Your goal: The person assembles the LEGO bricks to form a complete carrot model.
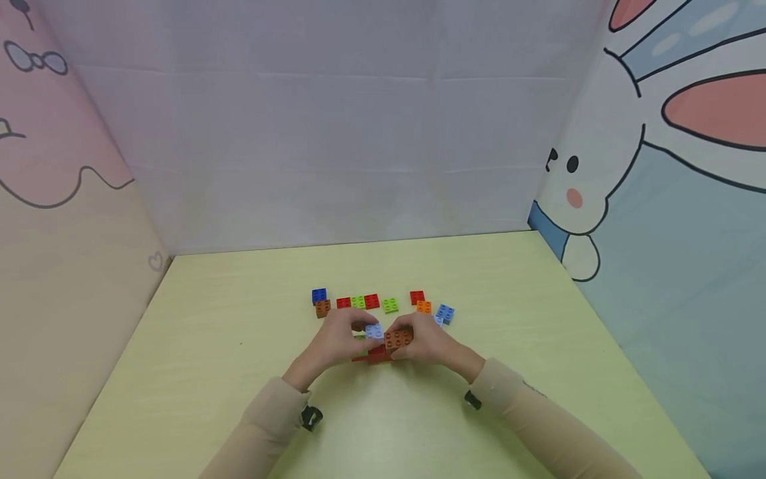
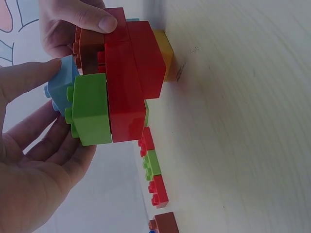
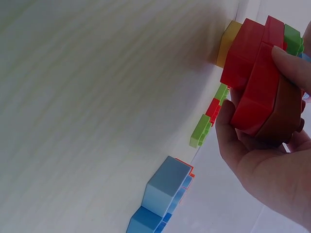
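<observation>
Both hands work on one stack of bricks near the middle of the table. In the left wrist view, red bricks (image 2: pixel 127 97) form the middle layers over a yellow brick (image 2: pixel 166 52), with a green brick (image 2: pixel 91 109) on top at one end. My left hand (image 1: pixel 340 337) pinches a light blue brick (image 1: pixel 374 331) between thumb and fingers, right beside the green one. At the other end, my right hand (image 1: pixel 429 340) grips the brown brick (image 1: pixel 398 339) and the red brick under it, thumb (image 3: pixel 289 63) across the side. The stack's lower part is mostly hidden from the head view.
Behind the hands lie loose bricks: a dark blue brick (image 1: pixel 319 295) and a brown one (image 1: pixel 323 309) at left, then a red, green and red row (image 1: pixel 358 302). A lime brick (image 1: pixel 390 305) follows. Rightward are red (image 1: pixel 417 297), orange (image 1: pixel 423 307) and blue (image 1: pixel 445 313) bricks.
</observation>
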Demonstrator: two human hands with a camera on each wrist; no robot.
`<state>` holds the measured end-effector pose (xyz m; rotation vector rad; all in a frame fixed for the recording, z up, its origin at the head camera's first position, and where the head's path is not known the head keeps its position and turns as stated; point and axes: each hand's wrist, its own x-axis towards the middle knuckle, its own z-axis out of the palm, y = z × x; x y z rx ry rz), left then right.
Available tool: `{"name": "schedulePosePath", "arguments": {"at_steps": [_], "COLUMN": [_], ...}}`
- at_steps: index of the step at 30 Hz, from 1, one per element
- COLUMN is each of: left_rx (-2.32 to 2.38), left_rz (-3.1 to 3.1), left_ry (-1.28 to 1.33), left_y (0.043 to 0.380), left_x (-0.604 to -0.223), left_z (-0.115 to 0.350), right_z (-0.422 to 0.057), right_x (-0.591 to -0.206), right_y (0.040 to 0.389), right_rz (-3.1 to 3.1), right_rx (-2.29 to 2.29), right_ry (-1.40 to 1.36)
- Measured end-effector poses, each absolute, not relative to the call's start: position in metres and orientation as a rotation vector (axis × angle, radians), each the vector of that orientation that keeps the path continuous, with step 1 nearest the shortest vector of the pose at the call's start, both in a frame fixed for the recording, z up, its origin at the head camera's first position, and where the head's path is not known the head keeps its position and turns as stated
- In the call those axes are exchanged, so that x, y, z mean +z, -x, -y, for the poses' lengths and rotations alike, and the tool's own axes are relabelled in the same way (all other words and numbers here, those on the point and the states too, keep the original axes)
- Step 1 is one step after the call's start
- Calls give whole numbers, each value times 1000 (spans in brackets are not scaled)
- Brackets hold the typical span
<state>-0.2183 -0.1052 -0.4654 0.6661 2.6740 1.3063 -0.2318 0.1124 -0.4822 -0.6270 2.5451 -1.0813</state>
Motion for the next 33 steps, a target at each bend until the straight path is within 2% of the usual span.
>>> {"name": "schedulePosePath", "arguments": {"at_steps": [16,33], "left_rx": [1144,1055], "left_rz": [-2738,-2739], "left_ry": [-701,-625], "left_y": [217,216], "left_x": [-474,-474], "left_z": [101,99], "right_z": [-111,-112], "right_x": [-479,-481], "right_y": [230,229], "right_rz": [-2557,-2556], "right_rx": [-1069,-1073], "right_ry": [617,612]}}
